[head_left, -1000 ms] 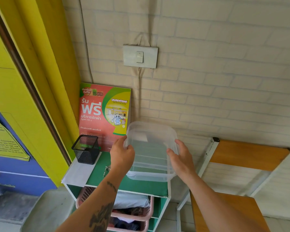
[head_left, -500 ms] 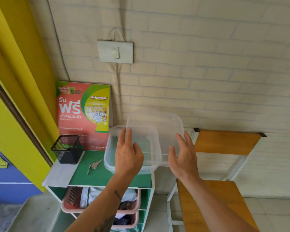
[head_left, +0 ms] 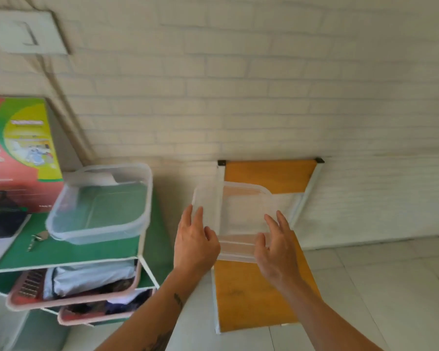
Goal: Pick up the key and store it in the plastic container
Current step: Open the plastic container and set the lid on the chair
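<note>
Plastic container (head_left: 99, 206), clear, lid off, sits at left centre of the frame on the green shelf top (head_left: 86, 249); interior shows only the green surface through its base, nothing inside; a white label patch shows on its far wall. Lid (head_left: 241, 219), clear, is at frame centre, over the orange chair seat (head_left: 251, 295), held between both hands and tilted toward the camera; left hand (head_left: 195, 244) grips its left edge, fingers extended upward along the edge with the thumb curled onto the near face; right hand (head_left: 276, 247) holds the near right corner, fingers spread and only partly closed. Key (head_left: 37, 239) lies flat on the green shelf top at lower left of the frame, just beside the near left corner of the plastic container, outside it; exact contact with the container wall cannot be told owing to blur; long axis runs diagonally, wider end toward upper right near the container, narrow end toward lower left. Below the shelf top, two pink baskets (head_left: 74, 300) hold bundled cloth, white in the upper one, darker in the lower; a black mesh holder (head_left: 0, 214) stands at far left edge, contents unclear.
</note>
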